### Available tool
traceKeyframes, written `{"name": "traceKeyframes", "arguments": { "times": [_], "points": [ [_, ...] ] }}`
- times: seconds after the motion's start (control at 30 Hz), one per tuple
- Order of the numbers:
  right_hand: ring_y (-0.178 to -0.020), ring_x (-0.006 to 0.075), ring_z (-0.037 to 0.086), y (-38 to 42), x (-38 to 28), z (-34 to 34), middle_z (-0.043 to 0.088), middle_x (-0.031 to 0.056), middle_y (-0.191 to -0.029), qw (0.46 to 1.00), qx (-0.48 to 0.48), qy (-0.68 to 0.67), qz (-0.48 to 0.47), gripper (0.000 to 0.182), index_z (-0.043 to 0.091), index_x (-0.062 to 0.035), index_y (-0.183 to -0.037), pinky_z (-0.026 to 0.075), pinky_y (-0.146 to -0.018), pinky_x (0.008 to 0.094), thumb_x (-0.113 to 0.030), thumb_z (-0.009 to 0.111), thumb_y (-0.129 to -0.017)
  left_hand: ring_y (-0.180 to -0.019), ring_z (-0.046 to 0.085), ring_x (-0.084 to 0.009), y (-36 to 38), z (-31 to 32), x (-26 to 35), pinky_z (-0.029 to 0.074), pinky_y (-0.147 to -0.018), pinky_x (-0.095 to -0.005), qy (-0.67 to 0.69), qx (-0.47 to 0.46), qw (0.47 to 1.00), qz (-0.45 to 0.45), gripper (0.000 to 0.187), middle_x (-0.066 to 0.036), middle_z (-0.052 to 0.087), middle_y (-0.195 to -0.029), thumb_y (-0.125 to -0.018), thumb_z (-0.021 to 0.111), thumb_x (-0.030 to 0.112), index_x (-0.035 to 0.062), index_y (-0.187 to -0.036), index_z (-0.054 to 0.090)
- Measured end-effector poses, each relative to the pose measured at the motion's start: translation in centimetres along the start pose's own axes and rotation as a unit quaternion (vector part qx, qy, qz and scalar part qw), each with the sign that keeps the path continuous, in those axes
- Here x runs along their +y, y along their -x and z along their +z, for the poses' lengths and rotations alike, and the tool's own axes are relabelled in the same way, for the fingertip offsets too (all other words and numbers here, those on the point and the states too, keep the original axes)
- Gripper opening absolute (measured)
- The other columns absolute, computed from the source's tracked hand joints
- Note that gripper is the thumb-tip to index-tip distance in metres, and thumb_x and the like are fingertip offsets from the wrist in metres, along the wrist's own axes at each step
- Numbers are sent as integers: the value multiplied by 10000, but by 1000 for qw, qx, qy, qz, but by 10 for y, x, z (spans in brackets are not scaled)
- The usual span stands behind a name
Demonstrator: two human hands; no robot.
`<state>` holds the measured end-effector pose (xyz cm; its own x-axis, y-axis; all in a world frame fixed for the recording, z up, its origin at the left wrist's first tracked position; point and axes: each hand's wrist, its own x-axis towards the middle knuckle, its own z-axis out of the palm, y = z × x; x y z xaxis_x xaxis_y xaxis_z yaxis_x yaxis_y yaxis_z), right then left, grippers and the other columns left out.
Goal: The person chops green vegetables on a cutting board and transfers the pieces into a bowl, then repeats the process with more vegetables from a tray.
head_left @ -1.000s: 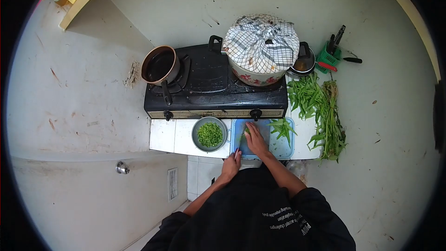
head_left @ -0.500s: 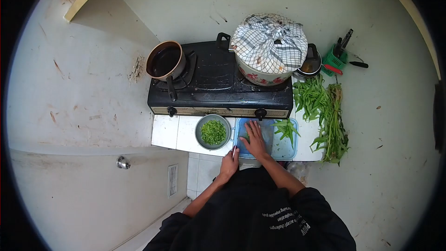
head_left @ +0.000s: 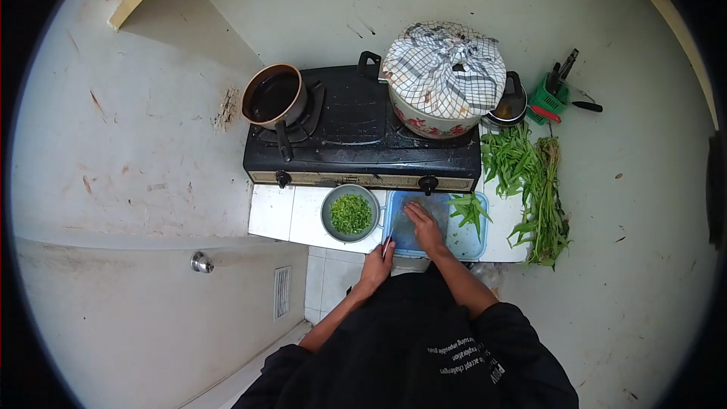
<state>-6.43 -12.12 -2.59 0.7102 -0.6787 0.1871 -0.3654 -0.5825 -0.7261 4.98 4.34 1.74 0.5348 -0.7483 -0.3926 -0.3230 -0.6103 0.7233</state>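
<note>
My left hand (head_left: 375, 266) is closed around the handle of a slim knife (head_left: 388, 244), at the near left edge of a blue tray (head_left: 478, 246). Most of the knife is hidden by my fingers. My right hand (head_left: 426, 229) rests over the left part of the tray, its fingers stretched out and close together, with nothing visible in them. Some long green leaves (head_left: 469, 210) lie on the tray's right side, with small green bits near them. Left of the tray stands a grey bowl (head_left: 326, 229) holding chopped greens (head_left: 350, 214).
Behind the tray is a black two-burner stove (head_left: 348, 153) with a saucepan (head_left: 297, 106) and a large cloth-covered pot (head_left: 435, 123). Leafy stems (head_left: 547, 204) lie on the white counter (head_left: 270, 212) at right. A green utensil basket (head_left: 547, 98) hangs on the wall.
My right hand's spread fingers have drawn together, and the hand has moved slightly right and toward me. My left hand still grips the knife at the tray's edge.
</note>
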Motion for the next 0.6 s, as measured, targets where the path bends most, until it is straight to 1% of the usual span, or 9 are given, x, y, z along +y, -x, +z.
{"name": "traceKeyframes", "arguments": {
  "times": [0.07,0.13,0.23,0.27,0.3,0.37,0.43,0.53,0.6],
  "points": [
    [-1268,298,564,-2,1,0,593,167,-1344,998,24,-42,30,560,661,-54,-1256,473,-1047,358,169,542,-756,-828,669,-479,-1,1,-1,506,-722,-493,-4,-2,1000,4,606,-312,651,-790,-1017,485,492,-93,-991,641],
    [-1227,259,594,-7,6,0,611,167,-1331,983,41,-140,111,423,677,-26,-1222,481,-1013,332,119,552,-844,-828,672,-474,0,0,0,509,-722,-485,-5,3,1000,12,601,-305,652,-790,-1017,485,492,-88,-1000,643],
    [-1208,205,599,-11,20,-9,626,142,-1318,934,54,-276,220,293,671,-8,-1222,471,-1002,307,15,562,-952,-812,652,-505,1,-2,3,493,-716,-539,26,17,999,21,605,-321,655,-788,-1008,493,499,-81,-918,640],
    [-1208,188,595,-11,24,-12,630,130,-1315,911,58,-319,254,268,664,-5,-1231,464,-1005,301,-24,565,-983,-813,652,-504,1,-4,5,493,-719,-539,32,3,999,14,608,-320,654,-788,-1008,492,501,-81,-915,639],
    [-1222,190,584,-11,25,-17,623,121,-1317,868,65,-399,290,278,643,0,-1255,454,-1025,309,-35,556,-993,-814,653,-503,1,-6,6,493,-721,-538,38,-12,999,8,611,-320,654,-787,-1008,491,503,-82,-912,637],
    [-1248,193,562,-9,27,-28,609,102,-1322,756,80,-546,352,301,599,10,-1301,434,-1066,327,-58,537,-1014,-818,653,-502,1,-6,8,492,-728,-540,36,-28,999,10,613,-320,654,-790,-1006,492,506,-82,-909,636],
    [-1244,211,562,-7,27,-37,606,100,-1309,706,88,-617,336,314,572,4,-1324,430,-1085,346,-69,523,-1023,-826,652,-503,0,-2,6,492,-736,-544,24,-29,999,25,612,-321,654,-796,-1004,495,506,-81,-907,635],
    [-1267,221,542,-8,20,-48,572,114,-1337,638,100,-690,327,350,508,23,-1364,415,-1122,363,-72,509,-1027,-824,663,-489,-1,1,6,504,-719,-501,-20,-45,999,21,590,-301,662,-803,-1004,502,506,-66,-944,634],
    [-1288,227,526,-9,11,-51,555,126,-1354,607,105,-717,327,365,484,34,-1376,410,-1138,370,-71,504,-1027,-833,652,-507,0,1,8,504,-751,-542,-30,-51,998,24,580,-316,659,-808,-998,504,508,-56,-949,629]
  ]
}}
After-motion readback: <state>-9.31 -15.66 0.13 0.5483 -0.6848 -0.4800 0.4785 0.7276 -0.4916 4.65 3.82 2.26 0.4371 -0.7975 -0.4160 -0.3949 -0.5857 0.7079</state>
